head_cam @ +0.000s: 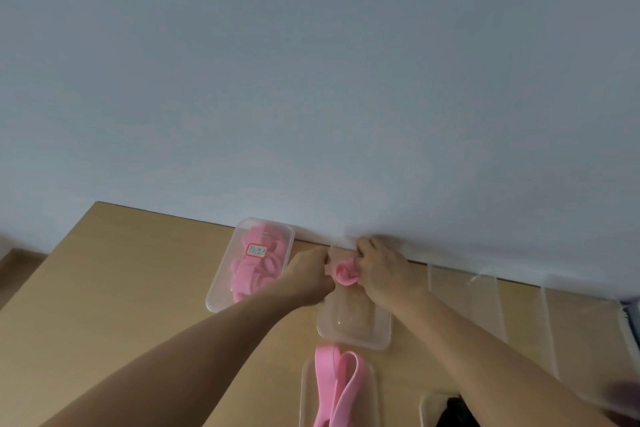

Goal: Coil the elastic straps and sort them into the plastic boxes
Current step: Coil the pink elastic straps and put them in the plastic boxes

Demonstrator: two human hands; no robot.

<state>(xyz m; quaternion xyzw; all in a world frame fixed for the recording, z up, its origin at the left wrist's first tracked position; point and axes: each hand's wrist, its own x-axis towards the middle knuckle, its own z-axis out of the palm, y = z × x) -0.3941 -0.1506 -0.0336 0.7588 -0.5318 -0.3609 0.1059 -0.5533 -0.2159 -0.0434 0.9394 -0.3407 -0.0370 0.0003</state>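
Note:
A coiled pink elastic strap (344,273) sits between my two hands, above the far end of a clear plastic box (356,329). My left hand (306,276) pinches its left side and my right hand (379,269) grips its right side. To the left, a labelled clear box (221,291) holds several coiled pink straps (254,274). Nearer to me, loose uncoiled pink straps (337,388) lie over another clear box (306,392). Whether the coil touches the box floor is hidden by my hands.
The wooden table (121,305) ends at a pale wall (311,80) just behind the boxes. More clear boxes (485,305) line the wall to the right. A box at the bottom edge holds something black (453,412).

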